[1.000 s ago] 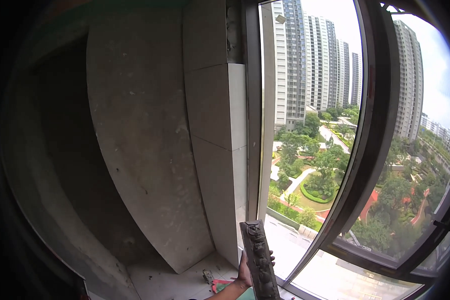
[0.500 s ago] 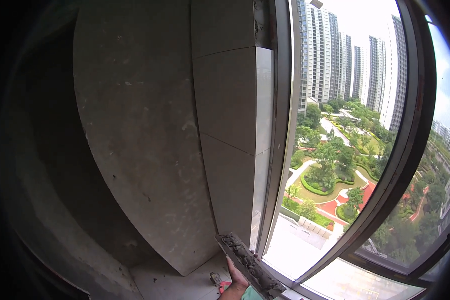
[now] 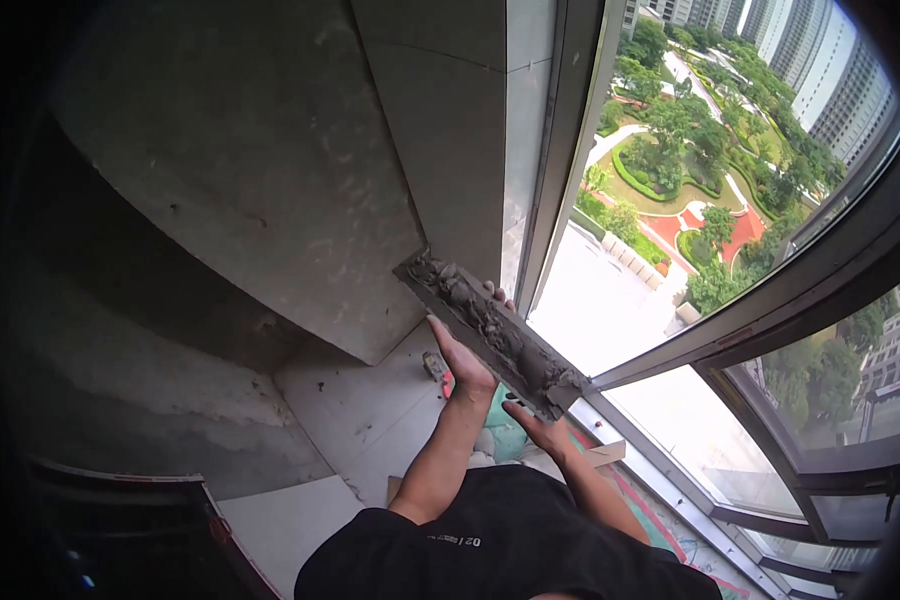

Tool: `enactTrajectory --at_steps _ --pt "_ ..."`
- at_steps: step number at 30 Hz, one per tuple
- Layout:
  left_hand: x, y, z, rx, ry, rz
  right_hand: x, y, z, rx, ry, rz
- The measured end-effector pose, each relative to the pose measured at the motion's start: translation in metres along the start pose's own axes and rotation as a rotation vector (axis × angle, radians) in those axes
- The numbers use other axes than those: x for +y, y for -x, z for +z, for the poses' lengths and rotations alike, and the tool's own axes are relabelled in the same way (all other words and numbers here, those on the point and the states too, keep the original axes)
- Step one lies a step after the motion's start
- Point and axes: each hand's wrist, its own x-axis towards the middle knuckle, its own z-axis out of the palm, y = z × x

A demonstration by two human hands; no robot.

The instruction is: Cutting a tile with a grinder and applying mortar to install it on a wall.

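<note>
A narrow tile strip (image 3: 440, 308) with thick, lumpy grey mortar (image 3: 490, 325) along its upper face is held in front of me, slanting from far left to near right. My left hand (image 3: 467, 365) cradles it from below, thumb along the left edge and fingertips showing past the opposite edge. At its near end, my right hand (image 3: 540, 428) grips the lower edge; some of those fingers are hidden underneath. Just beyond the strip stands a column faced with large grey tiles (image 3: 445, 130), beside the window frame.
A mortar-smeared block-like object (image 3: 433, 366) with something red beside it lies on the floor (image 3: 370, 410). Under my arms sits a green bag (image 3: 507, 438). The tall window (image 3: 670, 300) is on the right. A dark panel with a pale edge (image 3: 130, 520) stands lower left.
My view has tilted down, bringing both forearms and the floor into sight. The strip now appears higher in the picture, with both hands visible on it.
</note>
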Motion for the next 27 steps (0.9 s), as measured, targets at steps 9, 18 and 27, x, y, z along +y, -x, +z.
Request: enactTrajectory --at_steps 9,18,27 --pt "-0.033 0.009 0.009 -0.06 -0.084 0.223 0.008 -0.023 -0.053 -0.19 -0.078 -0.14" --pt "-0.061 0.036 -0.024 0.078 -0.01 0.296 0.006 -0.045 -0.063 -0.322 -0.08 -0.445" --pt "-0.066 0.057 0.026 -0.026 0.059 0.425 -0.046 -0.052 -0.084 -0.153 0.215 -0.665"
